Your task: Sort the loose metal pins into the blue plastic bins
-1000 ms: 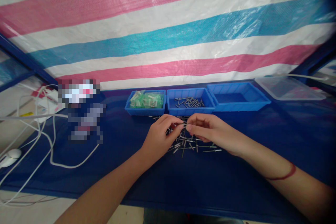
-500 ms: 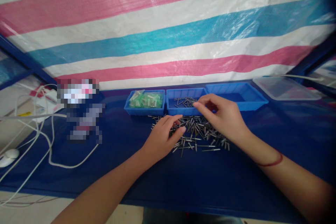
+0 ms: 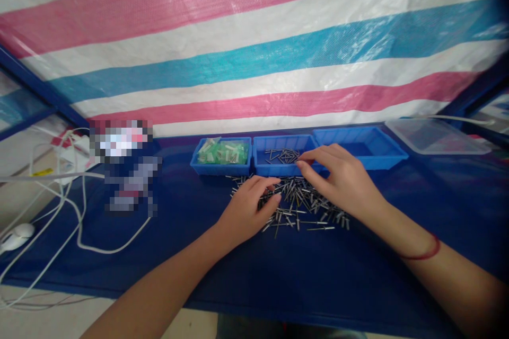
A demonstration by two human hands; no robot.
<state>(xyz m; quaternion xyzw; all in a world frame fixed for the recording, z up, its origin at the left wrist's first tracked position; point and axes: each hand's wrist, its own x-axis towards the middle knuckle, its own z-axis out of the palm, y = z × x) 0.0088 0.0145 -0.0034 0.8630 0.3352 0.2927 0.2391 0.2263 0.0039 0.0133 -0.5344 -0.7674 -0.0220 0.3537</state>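
Many metal blind rivets (image 3: 296,196) lie in a loose pile on the blue table. My left hand (image 3: 248,206) rests at the pile's left side, thumb and index finger apart, its other fingers partly hidden. Over the front right corner of the middle blue bin (image 3: 274,170) is my right hand (image 3: 342,180). Its thumb and index fingertips come together in a pinch; whatever may be between them is too small to make out. Inside that bin, a smaller group of rivets (image 3: 284,155) lies close to those fingertips.
A left blue bin (image 3: 220,170) holds green and clear plastic packets (image 3: 225,152). Another blue bin (image 3: 358,151) stands at right, beside a clear plastic lid (image 3: 437,136). White cables (image 3: 81,217) and a white mouse (image 3: 18,235) lie at left. A striped sheet (image 3: 254,58) hangs behind.
My right index finger has straightened toward the thumb tip at the bin, and the hand sits slightly lower. My left hand stays by the pile. The view has shifted slightly.
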